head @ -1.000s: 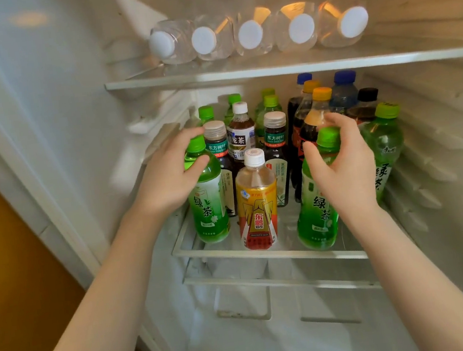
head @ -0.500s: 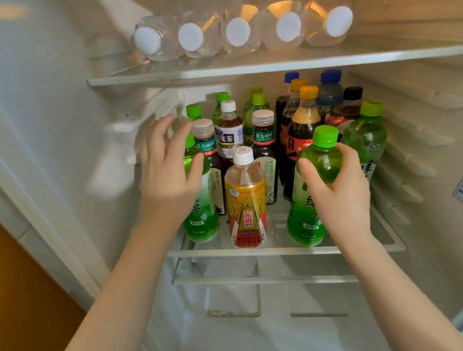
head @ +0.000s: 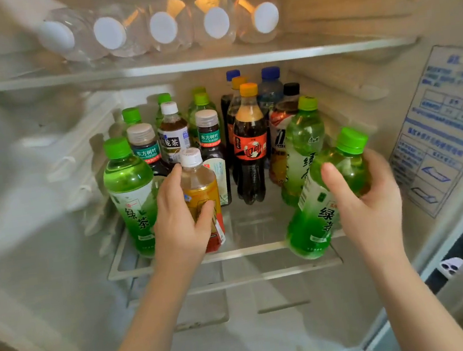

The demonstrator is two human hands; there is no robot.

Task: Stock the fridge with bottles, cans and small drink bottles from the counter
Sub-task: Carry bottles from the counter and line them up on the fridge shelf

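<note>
Now hands grip yellow bottle, tilted green bottle.

Just the one view, from the camera on my head. It faces straight into the open fridge, tipped slightly down, and it's right up close. The upper shelf runs across at 12 o'clock and the middle shelf sits just below centre. My left hand is at 8 o'clock, my right hand at 4. It's a wide lens, and the edges bow.
</note>
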